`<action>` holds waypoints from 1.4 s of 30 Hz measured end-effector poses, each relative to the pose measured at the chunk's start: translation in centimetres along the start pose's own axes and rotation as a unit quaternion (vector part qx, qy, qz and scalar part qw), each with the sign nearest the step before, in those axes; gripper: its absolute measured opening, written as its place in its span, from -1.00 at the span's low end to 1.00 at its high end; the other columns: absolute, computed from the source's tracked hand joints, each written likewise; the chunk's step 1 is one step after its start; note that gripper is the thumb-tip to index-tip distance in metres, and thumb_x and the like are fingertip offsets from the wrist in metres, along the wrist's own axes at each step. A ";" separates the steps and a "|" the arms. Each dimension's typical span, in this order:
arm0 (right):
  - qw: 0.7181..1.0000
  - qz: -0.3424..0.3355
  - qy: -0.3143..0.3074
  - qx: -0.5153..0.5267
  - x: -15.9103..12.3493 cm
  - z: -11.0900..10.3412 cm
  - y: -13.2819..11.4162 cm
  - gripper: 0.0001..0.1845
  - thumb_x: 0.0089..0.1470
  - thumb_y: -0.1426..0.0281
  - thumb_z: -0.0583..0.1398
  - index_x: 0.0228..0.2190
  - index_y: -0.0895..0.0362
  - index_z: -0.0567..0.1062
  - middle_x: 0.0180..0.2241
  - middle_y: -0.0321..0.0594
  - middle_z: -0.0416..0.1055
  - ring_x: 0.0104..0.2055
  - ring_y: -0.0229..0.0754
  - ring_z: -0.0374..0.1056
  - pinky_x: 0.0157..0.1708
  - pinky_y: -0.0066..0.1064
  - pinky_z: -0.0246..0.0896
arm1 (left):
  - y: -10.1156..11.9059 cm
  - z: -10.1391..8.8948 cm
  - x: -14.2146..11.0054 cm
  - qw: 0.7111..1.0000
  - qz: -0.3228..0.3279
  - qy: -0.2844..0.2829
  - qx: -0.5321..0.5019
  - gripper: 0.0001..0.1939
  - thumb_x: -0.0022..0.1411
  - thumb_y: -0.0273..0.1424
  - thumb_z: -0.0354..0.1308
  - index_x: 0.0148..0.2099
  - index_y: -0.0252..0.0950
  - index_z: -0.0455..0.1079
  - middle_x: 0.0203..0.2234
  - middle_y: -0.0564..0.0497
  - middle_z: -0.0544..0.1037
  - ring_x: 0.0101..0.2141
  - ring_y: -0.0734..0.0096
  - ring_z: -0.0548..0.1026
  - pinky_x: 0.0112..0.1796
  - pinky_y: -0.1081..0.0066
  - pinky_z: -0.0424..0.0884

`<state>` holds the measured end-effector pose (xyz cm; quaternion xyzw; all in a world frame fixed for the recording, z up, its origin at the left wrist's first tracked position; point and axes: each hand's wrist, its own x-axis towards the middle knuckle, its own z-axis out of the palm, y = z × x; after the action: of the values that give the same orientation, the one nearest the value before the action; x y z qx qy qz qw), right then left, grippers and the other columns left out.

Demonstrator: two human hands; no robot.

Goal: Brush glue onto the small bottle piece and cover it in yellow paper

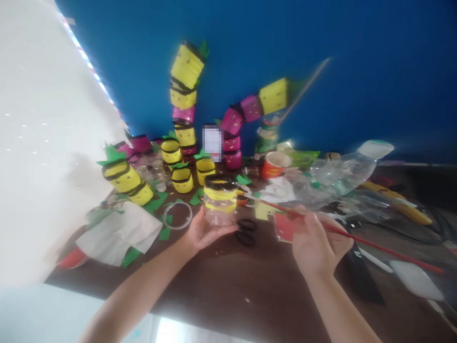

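Observation:
My left hand [203, 232] is closed round the lower part of a clear plastic cup [218, 215], painted with yellow bands and black at its rim. Between the fingers of my right hand [316, 240] is a long, thin paintbrush [385, 247] with a red handle. Its pale bristle end points left and lies close to the cup's upper right side; whether it touches cannot be told. Just behind the cup stand small yellow cups [182, 181] with black rims and green leaf shapes. Black-handled scissors [246, 232] lie on the table right of the cup.
On the brown table [228, 295], stacked yellow [185, 137] and magenta cups [233, 142] lean by the blue wall. A white cloth [123, 233] and clear ring [177, 215] lie left. Rightward are a red paper cup [274, 164], plastic bottle [357, 166] and yellow-handled tool [400, 204].

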<state>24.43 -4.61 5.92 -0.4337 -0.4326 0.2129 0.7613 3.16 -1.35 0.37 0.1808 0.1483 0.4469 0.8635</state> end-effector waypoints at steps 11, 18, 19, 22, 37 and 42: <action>0.998 0.011 0.024 0.053 0.3 0.2 -0.2 -0.90 -0.13 0.29 0.35 -0.55 0.02 0.57 -0.57 -0.30 0.53 -0.54 -0.20 0.44 -0.41 -0.28 0.38 | 0.1 -0.5 0.0 0.999 -0.026 0.017 -0.040 -0.29 0.07 0.00 0.16 0.13 -0.40 0.27 -0.09 -0.27 0.52 0.00 -0.03 0.44 0.12 -0.06 0.16; 1.000 -0.009 0.000 0.003 0.1 -0.2 0.7 -0.89 -0.05 0.29 0.32 -0.49 0.07 0.57 -0.51 -0.31 0.53 -0.45 -0.21 0.45 -0.29 -0.29 0.34 | 0.5 -0.2 0.1 0.997 -0.023 0.049 -0.064 -0.23 0.09 0.00 0.14 0.20 -0.41 0.18 -0.12 -0.28 0.54 -0.07 0.02 0.49 0.09 -0.02 0.21; 1.000 -0.014 0.018 -0.011 0.2 -0.3 0.9 -0.87 -0.04 0.28 0.31 -0.49 0.08 0.57 -0.52 -0.31 0.52 -0.45 -0.21 0.44 -0.33 -0.32 0.33 | 0.7 -0.1 0.1 0.995 -0.011 0.065 -0.075 -0.21 0.11 0.01 0.11 0.23 -0.41 0.14 -0.13 -0.28 0.54 -0.08 0.03 0.49 0.07 -0.01 0.23; 0.999 -0.010 0.032 -0.019 0.6 -0.5 1.6 -0.82 -0.03 0.26 0.29 -0.50 0.11 0.55 -0.57 -0.33 0.46 -0.50 -0.24 0.39 -0.40 -0.38 0.28 | 1.5 0.2 0.4 0.986 0.051 0.115 -0.112 -0.22 0.18 0.02 0.02 0.26 -0.42 0.07 -0.22 -0.24 0.57 -0.18 0.16 0.54 -0.02 0.14 0.35; 0.925 0.013 -0.277 -0.259 3.8 7.0 2.3 -0.69 0.15 0.25 0.06 -0.43 0.13 0.51 -0.44 -0.17 0.57 -0.36 -0.12 0.49 -0.31 -0.34 0.33 | 2.0 1.9 0.4 0.969 0.087 0.127 -0.193 -0.23 0.26 0.08 -0.17 0.19 -0.52 0.16 -0.34 -0.17 0.58 -0.31 0.36 0.57 -0.22 0.43 0.47; 0.891 0.008 -0.325 -0.318 4.6 8.7 3.4 -0.67 0.16 0.25 0.04 -0.48 0.12 0.49 -0.48 -0.17 0.57 -0.36 -0.09 0.50 -0.28 -0.35 0.30 | 2.1 1.9 0.5 0.970 0.092 0.124 -0.188 -0.30 0.27 0.04 -0.12 0.13 -0.49 0.23 -0.37 -0.15 0.59 -0.33 0.39 0.58 -0.20 0.44 0.47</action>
<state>19.71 4.52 7.42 -0.5628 -0.6965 0.1994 0.3980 2.69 -0.19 2.91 -0.0286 0.1502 0.5631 0.8121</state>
